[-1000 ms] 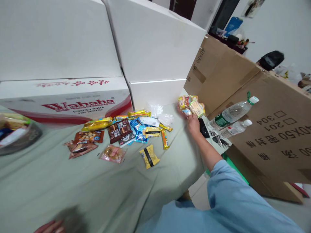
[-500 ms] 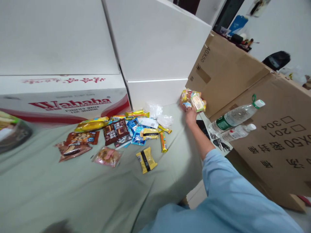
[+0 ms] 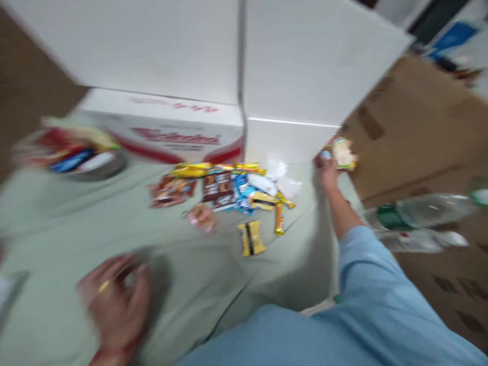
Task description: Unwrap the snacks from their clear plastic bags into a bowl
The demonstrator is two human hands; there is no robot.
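Note:
At the far right corner of the green cloth, my right hand (image 3: 328,173) is closed on the near side of a bundle of snack packets (image 3: 343,154); its fingertips are partly hidden. My left hand (image 3: 118,300), wearing a gold ring, hovers over the cloth at the lower left. Its fingers are curved and apart from the thumb, blurred, with nothing visible in them. Between the hands lies a spread of snacks: brown cocoa packets (image 3: 218,188), blue packets (image 3: 242,192), a yellow packet with a black band (image 3: 251,238), and a pink-tinted clear packet (image 3: 202,217).
A dark bowl (image 3: 114,165) heaped with wrapped snacks stands at the left. White boxes, including a red-lettered Wahaha carton (image 3: 175,137), line the back. Plastic bottles (image 3: 434,211) and a large cardboard box (image 3: 415,117) are on the right. Crumpled clear plastic (image 3: 285,178) lies near the back.
The view has swung left, showing more of the bowl and blurring the scene. My left hand has come into view at the lower left. My right hand stays at the snack bundle in the corner.

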